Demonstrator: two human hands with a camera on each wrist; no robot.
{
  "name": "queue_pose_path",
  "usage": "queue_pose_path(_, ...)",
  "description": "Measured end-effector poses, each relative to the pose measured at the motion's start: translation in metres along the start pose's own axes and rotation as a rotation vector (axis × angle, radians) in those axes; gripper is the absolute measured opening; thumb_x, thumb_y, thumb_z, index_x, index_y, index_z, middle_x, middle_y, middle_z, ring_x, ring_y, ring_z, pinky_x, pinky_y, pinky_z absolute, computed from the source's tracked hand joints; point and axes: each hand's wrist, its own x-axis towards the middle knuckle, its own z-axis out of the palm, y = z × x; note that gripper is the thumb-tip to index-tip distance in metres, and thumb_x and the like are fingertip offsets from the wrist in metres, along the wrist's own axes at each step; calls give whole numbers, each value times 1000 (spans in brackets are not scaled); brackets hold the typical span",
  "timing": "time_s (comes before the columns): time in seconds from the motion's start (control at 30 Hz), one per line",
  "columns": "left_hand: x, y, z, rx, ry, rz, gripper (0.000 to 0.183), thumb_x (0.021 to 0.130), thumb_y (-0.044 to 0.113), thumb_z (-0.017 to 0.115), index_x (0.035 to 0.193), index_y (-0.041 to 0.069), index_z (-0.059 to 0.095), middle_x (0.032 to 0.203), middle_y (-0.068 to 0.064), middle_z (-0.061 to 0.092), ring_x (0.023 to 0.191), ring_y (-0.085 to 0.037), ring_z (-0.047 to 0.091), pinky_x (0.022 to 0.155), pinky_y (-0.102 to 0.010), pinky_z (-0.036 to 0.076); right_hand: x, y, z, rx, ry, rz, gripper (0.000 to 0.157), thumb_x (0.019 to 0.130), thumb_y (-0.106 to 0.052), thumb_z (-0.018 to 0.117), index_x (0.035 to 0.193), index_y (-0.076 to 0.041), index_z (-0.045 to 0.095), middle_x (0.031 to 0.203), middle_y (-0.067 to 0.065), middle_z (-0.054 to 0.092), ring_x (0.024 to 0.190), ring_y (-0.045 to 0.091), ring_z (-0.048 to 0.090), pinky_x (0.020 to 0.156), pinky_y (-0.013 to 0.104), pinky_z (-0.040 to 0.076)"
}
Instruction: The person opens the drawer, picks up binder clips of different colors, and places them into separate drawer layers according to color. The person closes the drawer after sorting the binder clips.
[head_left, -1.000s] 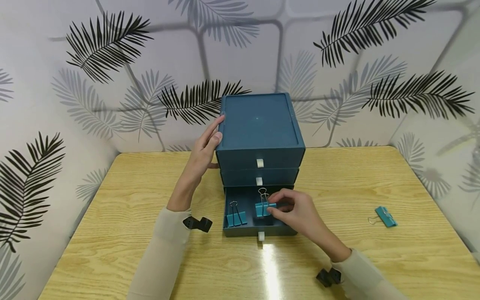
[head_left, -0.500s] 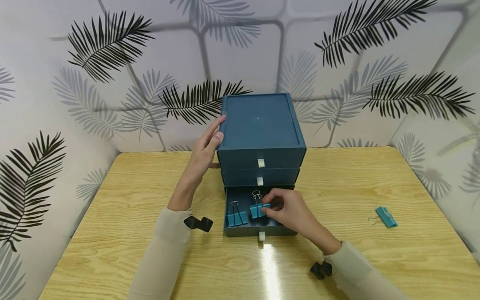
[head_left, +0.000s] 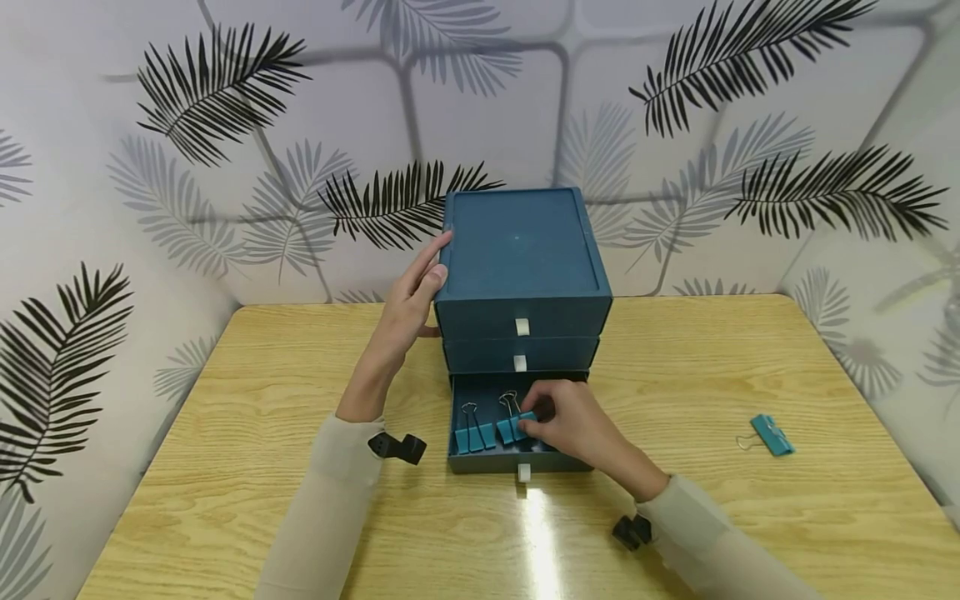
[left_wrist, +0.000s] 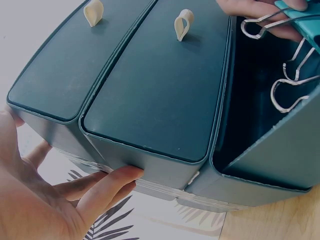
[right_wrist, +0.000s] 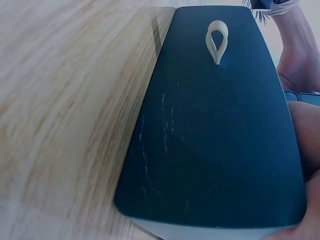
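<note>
My right hand point(head_left: 573, 421) pinches a teal binder clip point(head_left: 512, 429) between thumb and fingers, inside the pulled-out bottom drawer point(head_left: 487, 463) of a dark blue drawer box point(head_left: 525, 242). To its left in that drawer stands another teal binder clip point(head_left: 475, 438), its wire handles upward. My left hand point(head_left: 401, 312) rests against the box's left side, fingers extended; the left wrist view shows its fingertips point(left_wrist: 131, 172) touching the side wall. In the right wrist view, the drawer front point(right_wrist: 210, 130) hides the clips.
A third teal binder clip point(head_left: 772, 434) lies on the wooden table point(head_left: 712, 358) at the right. The upper drawers are closed, with pale loop tabs point(head_left: 522, 327) on their fronts. A leaf-patterned wall covering point(head_left: 480, 108) stands behind the table.
My right hand has moved left and slightly down with the binder clip, bringing it close beside the other clip in the drawer. The left hand stays against the box.
</note>
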Motion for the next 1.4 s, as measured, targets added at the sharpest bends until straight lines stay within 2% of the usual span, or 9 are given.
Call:
queue_pose_path(0.47, -1, 2, 1, 7, 7, -2, 50, 108, 47, 45, 158, 46, 37, 168, 8, 23, 151, -27, 30, 84, -74, 50, 2, 0, 3, -34, -34, 4, 11, 86, -4, 82, 89, -9, 73, 84, -2, 71, 70, 6, 64, 63, 24, 54)
queue_pose_path(0.93, -1, 2, 2, 3, 4, -10, 51, 108, 47, 46, 158, 45, 37, 168, 7, 23, 151, -28, 29, 86, -76, 48, 1, -1, 4, -70, -20, 13, 10, 86, -7, 82, 91, -8, 74, 80, -3, 68, 67, 7, 59, 61, 25, 52)
queue_pose_path(1.23, -1, 2, 3, 7, 1, -9, 51, 108, 47, 46, 158, 46, 37, 168, 8, 23, 151, -27, 29, 86, -76, 48, -1, -3, 4, -28, 36, 42, 3, 89, -7, 79, 89, -6, 77, 85, 0, 73, 68, 4, 65, 60, 22, 55)
queue_pose_path(1.4, -1, 2, 2, 7, 2, -13, 50, 108, 46, 45, 158, 45, 37, 168, 7, 22, 152, -28, 28, 86, -76, 48, -4, -5, -1, -8, 77, 49, 5, 90, -10, 79, 90, -6, 77, 86, 0, 74, 68, 5, 67, 59, 21, 55)
